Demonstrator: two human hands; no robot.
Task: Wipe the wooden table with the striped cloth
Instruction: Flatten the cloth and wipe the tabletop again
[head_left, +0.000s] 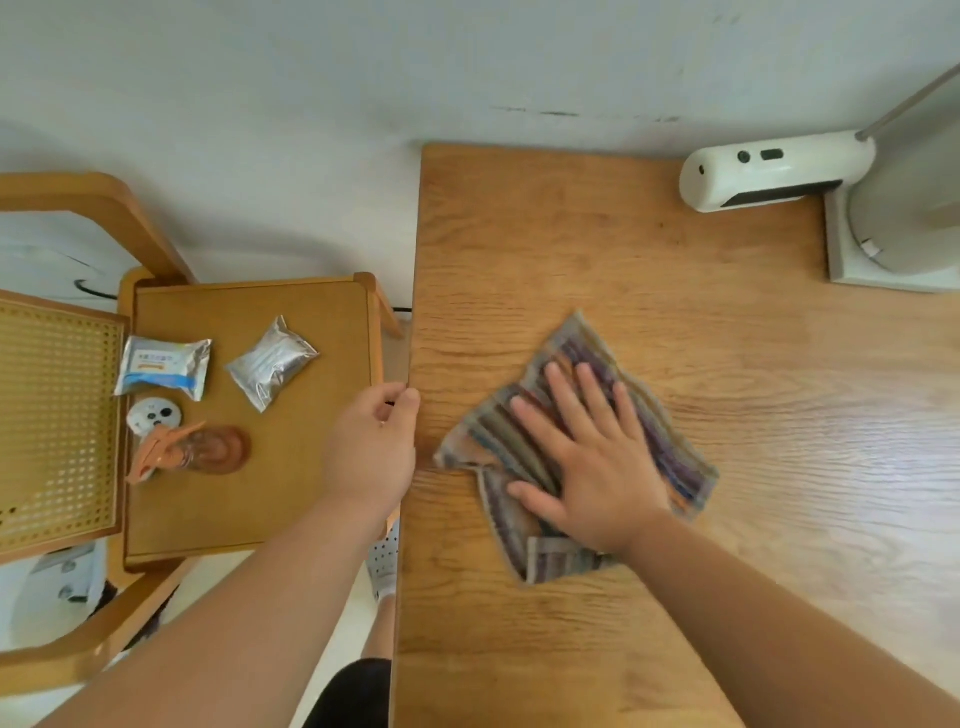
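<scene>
The striped cloth (670, 447), in muted purple, grey and orange bands, lies spread and a little rumpled on the wooden table (597, 249), near its left side. My right hand (587, 457) lies flat on top of the cloth, palm down and fingers spread, pressing it against the wood. At the table's left edge my left hand (371, 447) hangs with fingers curled loosely, the fingertips touching or nearly touching the edge; it holds nothing that I can see.
A white device (769, 169) and a grey stand base (883, 249) sit at the table's far right corner. To the left stands a wooden chair seat (311, 467) holding two foil packets (272, 361), a small white round item (154, 415) and an orange clip (161, 452).
</scene>
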